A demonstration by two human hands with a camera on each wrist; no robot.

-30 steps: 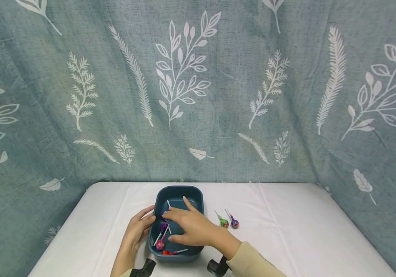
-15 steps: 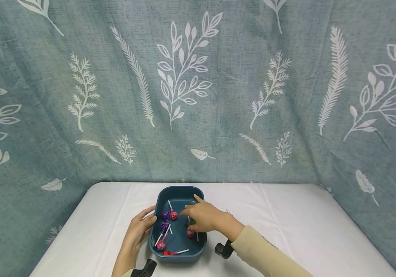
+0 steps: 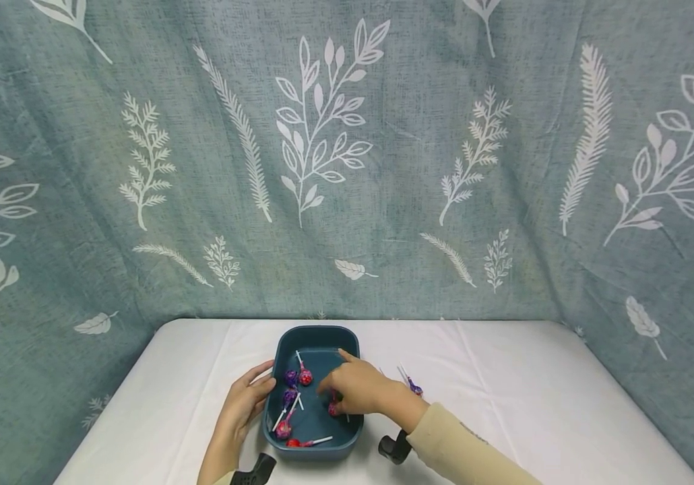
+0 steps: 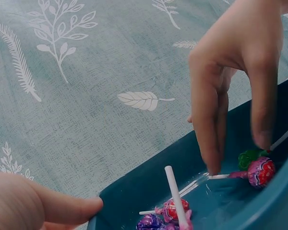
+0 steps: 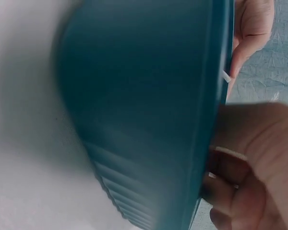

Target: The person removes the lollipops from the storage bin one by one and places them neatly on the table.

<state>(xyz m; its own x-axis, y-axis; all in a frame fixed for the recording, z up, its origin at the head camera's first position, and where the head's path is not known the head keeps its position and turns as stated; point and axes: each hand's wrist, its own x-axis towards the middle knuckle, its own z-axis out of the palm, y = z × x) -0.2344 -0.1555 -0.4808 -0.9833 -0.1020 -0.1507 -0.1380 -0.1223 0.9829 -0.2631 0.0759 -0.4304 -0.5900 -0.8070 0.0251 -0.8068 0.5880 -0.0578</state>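
A dark teal plastic bin (image 3: pixel 317 455) holds several wrapped lollipops: purple ones (image 3: pixel 290 396) on the left, a red one (image 3: pixel 305 376) near the middle and another red one (image 3: pixel 292 443) at the front. My left hand (image 3: pixel 244 404) grips its left side, thumb at the rim (image 4: pixel 93 220). Over the right half my right hand (image 3: pixel 356 387) reaches in, fingers pointing down and thumb apart from them. In the left wrist view a fingertip is at the stick of a pink-red lollipop (image 4: pixel 261 172); the thumb is near a green-wrapped lollipop (image 4: pixel 249 159). Its palm side is partly hidden in the head view.
On the white-covered table (image 3: pixel 505 377), a purple lollipop (image 3: pixel 416 389) lies right of the bin, partly behind my right wrist. A green curtain with white leaf prints (image 3: pixel 347 202) hangs behind. Black wrist cameras (image 3: pixel 395 446) sit by both forearms.
My right hand has moved from the bin's left and middle to its right side, uncovering a red lollipop. A green lollipop shows under that hand half a second ago. My left hand stays put.
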